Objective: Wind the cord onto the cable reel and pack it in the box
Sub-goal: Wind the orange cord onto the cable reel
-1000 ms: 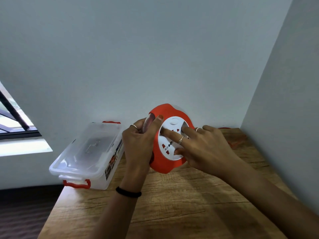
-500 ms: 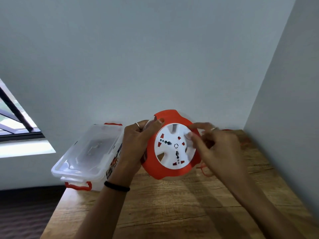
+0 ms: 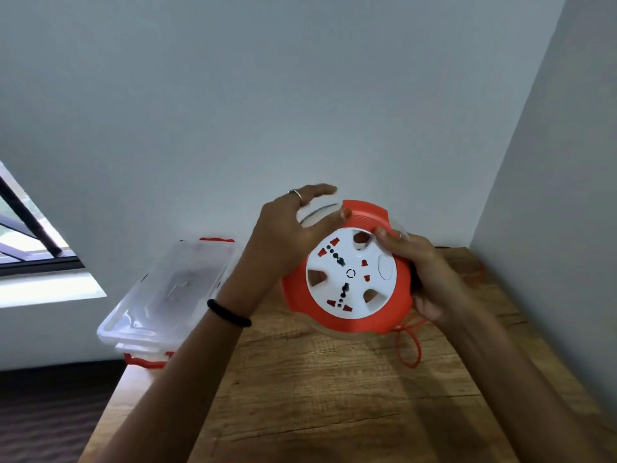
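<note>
An orange cable reel [image 3: 394,305] with a white socket face is held upright above the wooden table [image 3: 334,396]. My left hand [image 3: 287,242] grips its upper left rim with the thumb on the front, its fingers spread over the top. My right hand [image 3: 424,272] holds the right rim, thumb on the white face. A loose loop of orange cord [image 3: 409,349] hangs from under the reel onto the table. The clear plastic box [image 3: 173,289] with red latches stands closed at the table's left end.
The table sits in a corner, with walls close behind and on the right [image 3: 551,195]. A window [image 3: 26,235] is at the far left. Dark floor [image 3: 50,412] lies below the table's left edge.
The white face has turned between the frames. My right hand moved from the face to the right rim. My left fingers have lifted over the top. More cord now lies looped under the reel.
</note>
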